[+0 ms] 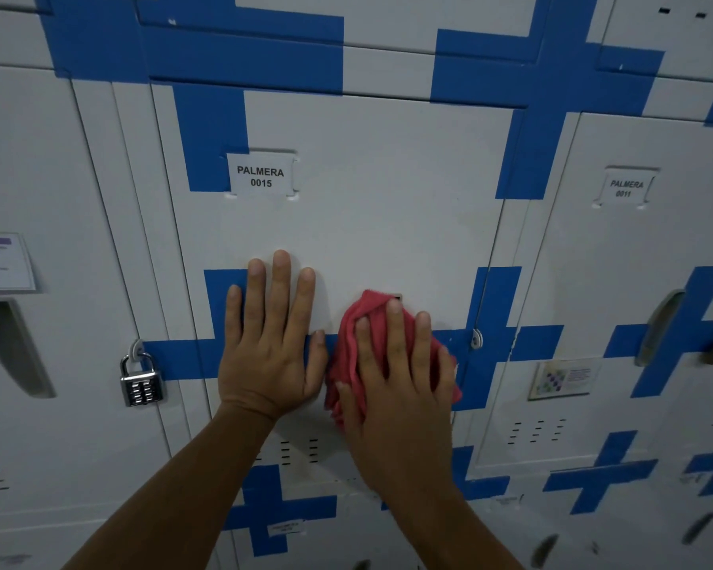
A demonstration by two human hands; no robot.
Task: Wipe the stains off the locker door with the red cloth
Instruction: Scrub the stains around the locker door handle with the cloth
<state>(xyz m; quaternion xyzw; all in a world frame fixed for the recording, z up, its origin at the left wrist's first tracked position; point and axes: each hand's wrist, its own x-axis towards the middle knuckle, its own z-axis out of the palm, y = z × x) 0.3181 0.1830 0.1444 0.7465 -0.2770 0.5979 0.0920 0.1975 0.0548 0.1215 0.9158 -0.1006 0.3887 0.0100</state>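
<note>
PALMERA 0015 label (261, 177) upper left on white locker door (379, 207); PALMERA 0011 label (623, 188) on next door right. Red cloth (348, 351) bunched, creased, low on door over blue tape (173, 357). Right grip (400, 388) flat, fingers spread, pressing cloth. Left grip (268, 355) flat on door just beside, holding nothing.

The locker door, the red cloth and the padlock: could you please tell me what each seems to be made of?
Locker door: probably painted sheet metal, matte white, with punched vent slots. Red cloth: soft fabric, bunched in folds under the right hand. Padlock: shiny silver metal, seemingly chromed.
</note>
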